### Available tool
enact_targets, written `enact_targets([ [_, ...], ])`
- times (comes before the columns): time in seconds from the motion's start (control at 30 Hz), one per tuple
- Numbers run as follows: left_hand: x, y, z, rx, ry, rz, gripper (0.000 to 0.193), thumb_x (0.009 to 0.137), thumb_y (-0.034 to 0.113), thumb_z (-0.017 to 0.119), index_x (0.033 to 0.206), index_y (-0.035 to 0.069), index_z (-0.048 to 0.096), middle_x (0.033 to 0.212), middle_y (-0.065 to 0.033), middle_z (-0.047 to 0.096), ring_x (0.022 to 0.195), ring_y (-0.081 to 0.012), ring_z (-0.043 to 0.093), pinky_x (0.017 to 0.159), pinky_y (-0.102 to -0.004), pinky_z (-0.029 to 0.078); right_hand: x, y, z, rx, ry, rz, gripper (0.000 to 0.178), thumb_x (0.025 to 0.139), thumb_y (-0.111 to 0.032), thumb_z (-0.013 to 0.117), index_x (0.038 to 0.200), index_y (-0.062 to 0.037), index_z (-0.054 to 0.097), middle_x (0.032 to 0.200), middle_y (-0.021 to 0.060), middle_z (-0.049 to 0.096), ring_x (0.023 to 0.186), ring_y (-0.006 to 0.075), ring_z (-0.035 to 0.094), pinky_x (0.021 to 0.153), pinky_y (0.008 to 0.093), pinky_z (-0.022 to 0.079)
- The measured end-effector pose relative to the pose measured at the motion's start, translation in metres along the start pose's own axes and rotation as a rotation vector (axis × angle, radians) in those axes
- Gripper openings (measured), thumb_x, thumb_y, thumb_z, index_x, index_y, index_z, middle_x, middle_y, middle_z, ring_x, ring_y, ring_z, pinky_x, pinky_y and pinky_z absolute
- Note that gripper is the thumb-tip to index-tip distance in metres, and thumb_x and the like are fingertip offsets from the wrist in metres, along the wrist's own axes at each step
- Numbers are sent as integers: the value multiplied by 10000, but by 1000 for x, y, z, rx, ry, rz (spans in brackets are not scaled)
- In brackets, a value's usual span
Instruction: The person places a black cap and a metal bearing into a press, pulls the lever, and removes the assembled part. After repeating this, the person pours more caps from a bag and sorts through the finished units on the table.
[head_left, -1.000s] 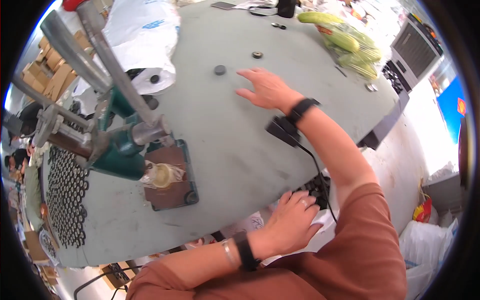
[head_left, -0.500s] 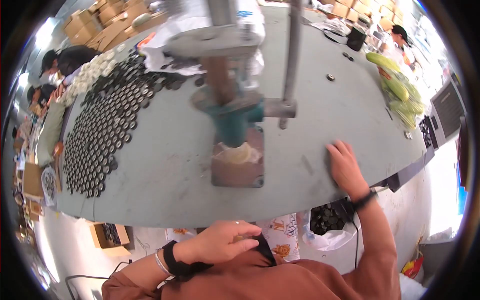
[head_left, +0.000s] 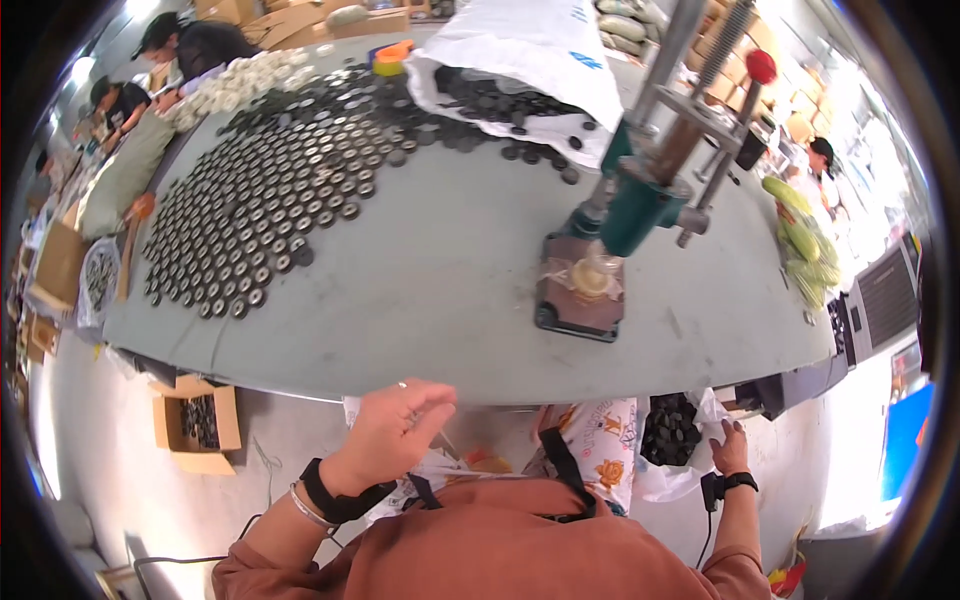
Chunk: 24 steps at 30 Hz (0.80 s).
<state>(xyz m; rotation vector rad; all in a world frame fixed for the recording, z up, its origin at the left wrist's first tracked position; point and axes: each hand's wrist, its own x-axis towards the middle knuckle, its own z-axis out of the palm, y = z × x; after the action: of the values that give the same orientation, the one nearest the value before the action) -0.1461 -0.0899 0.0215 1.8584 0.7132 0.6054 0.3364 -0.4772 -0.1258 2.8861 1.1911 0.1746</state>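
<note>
My left hand hovers by the table's near edge, fingers stretched out and thumb a little apart, with nothing seen in it. Lower right, my right hand is beside a white bag of black round pieces, its fingers apart and nothing visible between them. Whether it touches the bag, I cannot tell. On the grey-green table stands a green hand press with a red-knobbed lever. Under its ram, a pale yellowish round part sits on the dark base plate.
Rows of black rings with light centres cover the table's left. A white sack spills black discs at the back. Green packages lie right. A cardboard box stands on the floor. Co-workers sit at the far left.
My right hand has left the tabletop and dropped to the bag of black pieces. My left hand is slightly higher and further left. The view has shifted, so the press appears further right.
</note>
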Motion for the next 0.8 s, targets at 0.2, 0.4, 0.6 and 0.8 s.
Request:
enact_targets([
  [0.2, -21, -65, -62, 601, 608, 196, 123, 850, 86, 612, 943, 15, 649, 834, -138, 638, 720, -246, 619, 658, -322, 482, 30, -140, -124, 272, 190, -148, 121, 780, -43, 637, 896, -9, 627, 765, 142, 612, 658, 311, 599, 625, 388, 476],
  [0.4, -5, -102, -100, 545, 695, -19, 182, 833, 118, 638, 987, 22, 633, 843, -122, 638, 701, -260, 607, 657, -324, 476, 43, -291, -186, 450, 359, -619, 104, 750, -3, 652, 845, -23, 615, 753, 104, 604, 645, 287, 584, 603, 356, 462],
  [0.6, 52, -112, -124, 890, 682, -116, 356, 802, 211, 658, 1088, 9, 593, 1024, -135, 616, 915, -288, 590, 772, -372, 481, 72, -393, -192, 538, 279, -1020, 116, 745, -22, 661, 847, -50, 614, 765, 90, 605, 667, 287, 588, 611, 364, 472],
  [0.8, 68, -111, -130, 1014, 400, 46, 416, 803, 234, 643, 1143, 4, 575, 1225, -139, 540, 1136, -320, 474, 935, -403, 402, 172, -509, -158, 685, 105, -929, 165, 853, -209, 571, 888, -54, 615, 829, 165, 616, 744, 361, 594, 657, 429, 474],
])
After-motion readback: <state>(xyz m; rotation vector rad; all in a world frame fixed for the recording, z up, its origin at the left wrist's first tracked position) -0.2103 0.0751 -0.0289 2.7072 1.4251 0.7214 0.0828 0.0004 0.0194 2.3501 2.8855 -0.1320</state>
